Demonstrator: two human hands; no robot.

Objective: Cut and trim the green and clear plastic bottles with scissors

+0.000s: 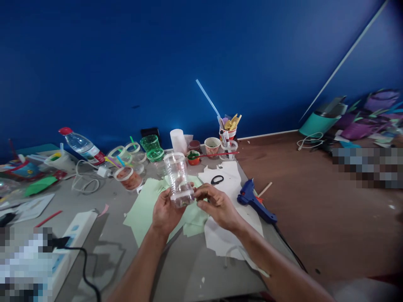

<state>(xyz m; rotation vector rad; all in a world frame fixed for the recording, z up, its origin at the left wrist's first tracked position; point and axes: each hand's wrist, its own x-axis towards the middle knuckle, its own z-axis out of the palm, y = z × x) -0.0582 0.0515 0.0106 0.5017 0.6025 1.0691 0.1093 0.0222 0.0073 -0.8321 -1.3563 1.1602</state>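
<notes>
My left hand [165, 214] is closed around the lower part of a clear ribbed plastic bottle piece [176, 176] with white bands at its top and near its base. It is held up, slightly tilted, over light green paper sheets [145, 201]. At the lower right side of the bottle piece is my right hand [217, 203], its fingers curled in and their tips close together by the white band. What they pinch, if anything, is too small to make out. White paper [233, 230] lies beneath the right hand, with black scissor handles [217, 180] on it.
A blue glue gun [256, 201] with a black cord lies right of the white paper. Cups, a green bottle piece [152, 147] and a red-capped water bottle [83, 147] line the blue wall. A white power strip [75, 235] is at left; another person's sleeve [25, 264] shows lower left.
</notes>
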